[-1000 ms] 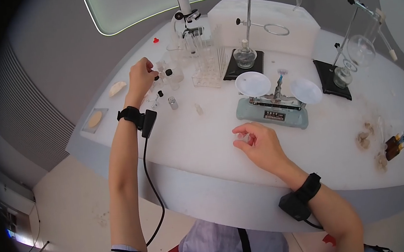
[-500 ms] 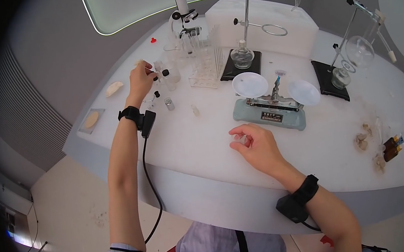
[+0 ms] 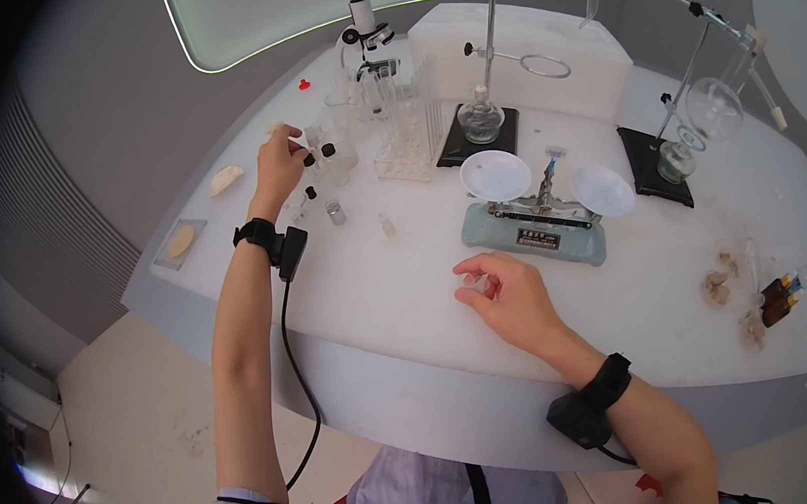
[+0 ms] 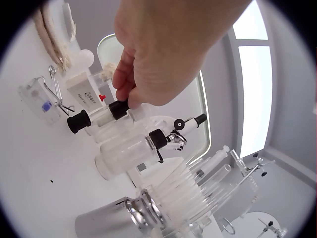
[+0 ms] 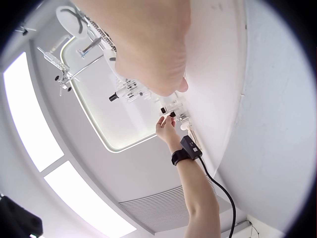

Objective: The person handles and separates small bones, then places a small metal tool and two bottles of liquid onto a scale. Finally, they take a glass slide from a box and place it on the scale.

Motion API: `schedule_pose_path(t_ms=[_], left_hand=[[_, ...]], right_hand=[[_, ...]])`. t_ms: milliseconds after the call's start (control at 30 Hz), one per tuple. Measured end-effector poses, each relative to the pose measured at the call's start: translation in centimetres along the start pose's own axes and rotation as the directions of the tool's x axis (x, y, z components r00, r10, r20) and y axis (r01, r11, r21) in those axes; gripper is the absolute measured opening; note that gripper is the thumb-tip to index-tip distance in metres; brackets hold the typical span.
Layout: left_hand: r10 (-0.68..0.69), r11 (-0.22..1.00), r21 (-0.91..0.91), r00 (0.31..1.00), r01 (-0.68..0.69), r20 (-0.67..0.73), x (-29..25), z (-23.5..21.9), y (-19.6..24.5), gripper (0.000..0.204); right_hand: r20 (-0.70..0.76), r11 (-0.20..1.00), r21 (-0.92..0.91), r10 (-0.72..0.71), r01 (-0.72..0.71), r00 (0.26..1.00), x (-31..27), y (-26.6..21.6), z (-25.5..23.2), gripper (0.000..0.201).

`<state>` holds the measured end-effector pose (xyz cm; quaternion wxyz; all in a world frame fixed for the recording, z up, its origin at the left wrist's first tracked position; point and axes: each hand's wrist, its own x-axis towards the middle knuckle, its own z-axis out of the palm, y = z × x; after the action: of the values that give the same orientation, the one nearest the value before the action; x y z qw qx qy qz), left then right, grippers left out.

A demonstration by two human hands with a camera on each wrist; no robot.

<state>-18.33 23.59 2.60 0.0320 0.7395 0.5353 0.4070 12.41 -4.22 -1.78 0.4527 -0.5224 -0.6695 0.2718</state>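
My left hand (image 3: pixel 279 166) is at the far left among small glass bottles, and in the left wrist view its thumb and fingers pinch the black cap (image 4: pixel 118 109) of a narrow clear bottle. Beside it stands a wider clear bottle (image 4: pixel 124 154), also black-capped. Another small vial (image 3: pixel 335 213) sits nearer me. Low over the table's front half, my right hand (image 3: pixel 521 303) has its thumb and fingers curled round a small clear glass piece (image 3: pixel 477 285); its kind cannot be told. The right wrist view hides that piece behind the hand.
A green balance (image 3: pixel 535 236) with two white pans stands just beyond my right hand. Behind are a test tube rack (image 3: pixel 403 164), a microscope (image 3: pixel 363 30) and a stand with a ring (image 3: pixel 545 66). Brown bottles (image 3: pixel 778 302) lie at the right. A dish (image 3: pixel 182 241) is at the left edge.
The head view has shifted slightly. My left fingers have straightened a little at the bottles. My right hand keeps its hold on the clear piece in nearly the same place.
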Motion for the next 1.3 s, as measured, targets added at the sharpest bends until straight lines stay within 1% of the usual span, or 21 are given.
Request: schedule_pose_path(t_ms=[100,167,200,267,300,333,367,400,467,600,667,700,767,900,967,1100,1167,1200,1267,1300], left_hand=[[0.009,0.999,-0.032,1.0,-0.009,-0.001,0.0,0.2,0.1,0.029],[0.12,0.986,0.132,0.986,-0.105,-0.115,-0.2,-0.1,1.2,0.028],[0.121,0.986,0.131,0.986,-0.106,-0.114,-0.2,-0.3,1.7,0.028],[0.158,0.986,0.071,0.976,-0.149,-0.151,-0.5,-1.3,4.2,0.026],[0.157,0.987,0.07,0.976,-0.148,-0.152,-0.7,-1.9,5.6,0.026],[0.1,0.993,0.061,0.995,-0.101,0.03,-0.8,-2.6,7.3,0.025],[0.039,0.997,0.06,0.977,-0.053,0.21,-1.0,-2.9,8.0,0.024],[0.038,0.997,0.062,0.977,-0.052,0.209,-1.0,-2.7,7.6,0.024],[0.183,0.965,0.138,0.947,-0.225,0.264,-0.6,-1.9,6.7,0.025],[0.137,0.976,0.128,0.956,-0.175,0.259,-0.3,-0.9,5.6,0.021],[0.269,0.953,0.093,0.948,-0.287,0.171,-0.1,-0.4,4.9,0.019],[0.27,0.953,0.093,0.947,-0.288,0.173,0.1,-0.3,4.5,0.019],[0.173,0.982,0.038,0.961,-0.186,0.214,0.2,-0.4,4.6,0.02],[0.155,0.987,0.019,0.971,-0.161,0.182,0.0,-0.7,5.1,0.024],[0.155,0.988,-0.029,0.963,-0.152,0.221,0.0,-0.8,4.8,0.028],[0.175,0.984,-0.062,0.964,-0.166,0.201,-0.2,-1.1,4.6,0.023],[0.134,0.991,-0.002,0.989,-0.134,0.069,-0.4,-1.9,5.4,0.019],[0.135,0.991,-0.003,0.989,-0.135,0.068,-0.1,-1.9,5.0,0.019],[0.01,0.995,0.104,0.997,-0.002,-0.08,0.3,-1.9,3.5,0.021],[0.01,0.995,0.104,0.997,-0.002,-0.08,0.2,-1.7,2.8,0.021]], right_hand=[[0.0,1.0,0.006,0.003,-0.003,1.0,0.0,-0.1,0.0,0.024],[0.001,1.0,0.005,0.006,-0.006,1.0,0.0,-0.2,0.0,0.025],[0.001,1.0,-0.001,0.0,0.0,1.0,0.0,-0.2,0.0,0.025],[0.0,1.0,-0.009,-0.007,0.007,1.0,0.0,-0.1,-0.1,0.025],[0.001,1.0,-0.013,-0.006,0.007,1.0,0.0,-0.1,0.0,0.025],[0.003,1.0,-0.016,-0.006,0.006,1.0,-0.1,-0.1,0.0,0.025],[0.005,1.0,-0.018,-0.009,0.009,1.0,-0.1,0.0,0.0,0.025],[0.004,1.0,-0.012,-0.008,0.008,1.0,-0.1,0.0,0.0,0.025],[0.0,1.0,-0.004,-0.006,0.006,1.0,0.0,-0.1,0.1,0.025],[0.001,1.0,-0.009,-0.006,0.006,1.0,0.0,-0.1,0.0,0.025],[0.003,1.0,-0.001,0.0,0.0,1.0,-0.1,-0.1,0.0,0.025],[-0.001,1.0,-0.002,-0.007,0.007,1.0,-0.1,-0.1,0.0,0.025],[-0.006,1.0,-0.004,-0.014,0.014,1.0,-0.1,0.0,0.0,0.026],[-0.003,1.0,-0.013,-0.012,0.012,1.0,-0.1,-0.1,-0.1,0.026],[0.001,1.0,-0.012,-0.009,0.009,1.0,0.0,-0.2,0.0,0.026],[0.003,1.0,-0.025,-0.015,0.015,1.0,0.0,-0.2,-0.1,0.025],[0.002,0.999,-0.03,-0.017,0.017,1.0,0.0,-0.2,-0.1,0.025],[0.0,1.0,-0.025,-0.016,0.016,1.0,0.0,-0.2,-0.1,0.025],[-0.002,1.0,-0.02,-0.015,0.015,1.0,0.0,-0.2,-0.1,0.025],[0.001,1.0,-0.016,-0.008,0.008,1.0,0.0,-0.2,-0.1,0.025]])
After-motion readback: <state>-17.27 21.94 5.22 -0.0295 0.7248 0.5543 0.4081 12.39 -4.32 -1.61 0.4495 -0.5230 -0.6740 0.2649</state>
